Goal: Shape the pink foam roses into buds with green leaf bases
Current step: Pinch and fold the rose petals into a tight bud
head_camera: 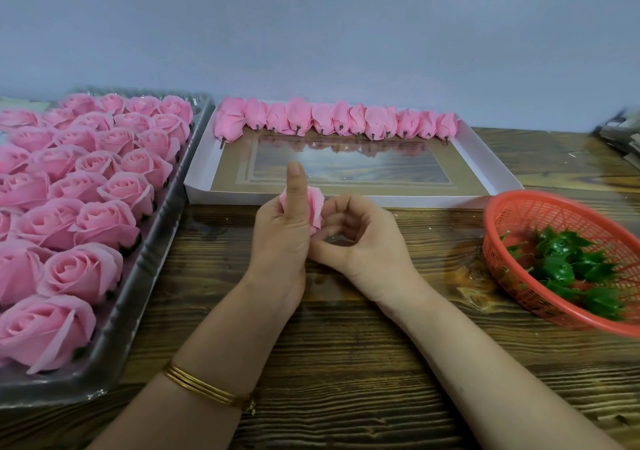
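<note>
Left hand [282, 231] gripped one pink rose [316, 209] between curled fingers and raised thumb, probably to squeeze the petals. Right hand [356, 241] fingers pinched its underside (contact hidden). Leaf bases [568, 269] waited right of them in the basket [519, 207].

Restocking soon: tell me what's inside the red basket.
The red basket holds a loose pile of green leaf bases, heaped toward its middle. Its right side runs out of frame, and whatever lies beneath the pile is covered.

Bare dark wooden tabletop [346, 345] is left open near the centre, flanked left by a clear plastic tray of pink foam roses [114, 321], right by a red mesh basket [540, 214], and closed off at the far side by a shallow white cardboard box [339, 197].
</note>
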`<state>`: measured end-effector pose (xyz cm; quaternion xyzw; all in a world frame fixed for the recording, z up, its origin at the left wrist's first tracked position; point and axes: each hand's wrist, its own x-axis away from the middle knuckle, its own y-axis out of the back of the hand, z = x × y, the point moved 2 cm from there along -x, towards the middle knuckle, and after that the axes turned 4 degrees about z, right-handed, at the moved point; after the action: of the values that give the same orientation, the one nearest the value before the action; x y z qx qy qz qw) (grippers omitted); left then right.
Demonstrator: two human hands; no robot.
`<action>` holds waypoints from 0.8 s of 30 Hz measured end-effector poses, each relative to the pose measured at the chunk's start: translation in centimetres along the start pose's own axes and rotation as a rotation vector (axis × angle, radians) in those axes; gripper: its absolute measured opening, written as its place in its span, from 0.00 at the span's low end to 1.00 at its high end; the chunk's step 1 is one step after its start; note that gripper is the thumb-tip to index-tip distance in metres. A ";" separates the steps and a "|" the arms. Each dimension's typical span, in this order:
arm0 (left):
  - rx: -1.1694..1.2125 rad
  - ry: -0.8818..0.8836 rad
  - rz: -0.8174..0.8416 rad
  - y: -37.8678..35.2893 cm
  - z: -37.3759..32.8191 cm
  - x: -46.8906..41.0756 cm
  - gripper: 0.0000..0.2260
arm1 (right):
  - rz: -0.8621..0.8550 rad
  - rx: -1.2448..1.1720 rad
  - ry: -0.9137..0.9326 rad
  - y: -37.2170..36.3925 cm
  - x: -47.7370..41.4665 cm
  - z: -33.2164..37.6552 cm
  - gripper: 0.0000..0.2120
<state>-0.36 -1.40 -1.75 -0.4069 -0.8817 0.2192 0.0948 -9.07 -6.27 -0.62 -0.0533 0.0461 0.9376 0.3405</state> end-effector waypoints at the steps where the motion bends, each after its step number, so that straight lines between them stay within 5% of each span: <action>1: 0.001 -0.006 0.016 0.0 0.0 0.0 0.25 | -0.011 0.002 0.001 0.0 0.0 -0.1 0.14; 11: -0.094 0.096 0.158 -0.1 -1.2 0.0 0.26 | 0.027 -0.177 -0.056 0.5 -0.2 -0.3 0.10; 24: -0.152 0.102 0.313 -0.2 -2.3 0.6 0.12 | 0.197 -0.386 -0.198 0.9 -0.4 -0.3 0.09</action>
<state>-0.12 -0.34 0.36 -0.5556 -0.8158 0.1431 0.0733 -9.31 -7.29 -0.78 -0.0205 -0.1626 0.9584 0.2335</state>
